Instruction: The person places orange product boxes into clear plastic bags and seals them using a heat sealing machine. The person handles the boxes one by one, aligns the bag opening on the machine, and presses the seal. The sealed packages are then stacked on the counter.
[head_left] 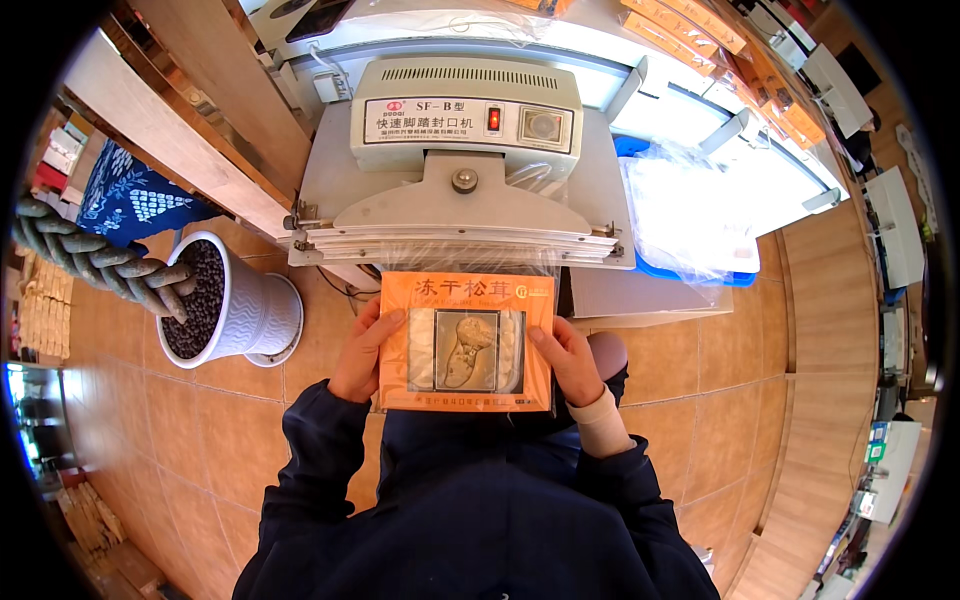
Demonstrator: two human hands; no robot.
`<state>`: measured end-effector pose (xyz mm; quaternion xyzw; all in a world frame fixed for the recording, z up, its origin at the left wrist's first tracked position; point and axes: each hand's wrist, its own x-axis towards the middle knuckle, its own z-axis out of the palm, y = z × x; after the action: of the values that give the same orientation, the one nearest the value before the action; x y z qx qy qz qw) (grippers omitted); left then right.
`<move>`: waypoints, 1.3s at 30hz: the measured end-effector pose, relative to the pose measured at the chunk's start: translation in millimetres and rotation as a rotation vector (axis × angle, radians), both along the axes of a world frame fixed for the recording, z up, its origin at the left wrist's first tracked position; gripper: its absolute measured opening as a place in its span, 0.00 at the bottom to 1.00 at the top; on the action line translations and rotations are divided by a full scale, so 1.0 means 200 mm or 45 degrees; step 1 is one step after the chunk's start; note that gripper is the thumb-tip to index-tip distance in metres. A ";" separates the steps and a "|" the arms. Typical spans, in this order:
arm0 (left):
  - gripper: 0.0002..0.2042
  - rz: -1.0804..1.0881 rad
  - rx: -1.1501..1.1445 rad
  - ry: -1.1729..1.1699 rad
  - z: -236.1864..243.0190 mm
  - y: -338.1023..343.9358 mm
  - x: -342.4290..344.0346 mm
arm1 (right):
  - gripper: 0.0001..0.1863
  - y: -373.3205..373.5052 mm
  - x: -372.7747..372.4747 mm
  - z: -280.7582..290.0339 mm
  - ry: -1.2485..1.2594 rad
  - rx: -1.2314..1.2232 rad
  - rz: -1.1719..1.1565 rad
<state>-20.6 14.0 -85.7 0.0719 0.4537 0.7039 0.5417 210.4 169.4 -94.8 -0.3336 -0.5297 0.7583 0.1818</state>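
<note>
My left hand (363, 350) and my right hand (570, 365) are closed on either side of an orange package (466, 350) with a windowed front, thumbs on top. A clear plastic sleeve (470, 262) around it extends past its top edge, close below the long bar of a beige sealing machine (462, 205). The machine has a lit red switch (494, 118) and a dial (543, 125). Whether the sleeve touches the bar I cannot tell.
A white pot (240, 325) with dark pellets and a braided trunk stands at the left, beside wooden posts (230, 130). At the right are a blue tray (740, 277) holding clear bags and a pale box (620, 305). Orange packages (690, 35) lie at the upper right.
</note>
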 end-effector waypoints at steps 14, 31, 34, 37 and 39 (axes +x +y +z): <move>0.16 0.000 0.001 0.019 -0.01 0.00 -0.01 | 0.18 -0.01 0.00 0.01 0.024 0.004 -0.017; 0.16 -0.018 -0.003 0.016 0.02 -0.01 0.00 | 0.18 -0.02 0.01 -0.01 0.044 0.019 -0.041; 0.16 -0.030 0.014 0.020 0.00 -0.01 -0.01 | 0.18 -0.01 0.00 -0.03 0.060 0.028 -0.051; 0.17 -0.035 0.016 0.024 0.00 -0.01 -0.01 | 0.18 -0.01 0.00 -0.03 0.063 0.034 -0.024; 0.18 -0.047 0.012 0.030 0.00 0.00 -0.02 | 0.18 0.00 0.00 -0.02 0.072 0.037 -0.028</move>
<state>-23.9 13.4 -86.6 0.0911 0.4552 0.6952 0.5488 211.2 168.5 -98.3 -0.3154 -0.5315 0.7576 0.2099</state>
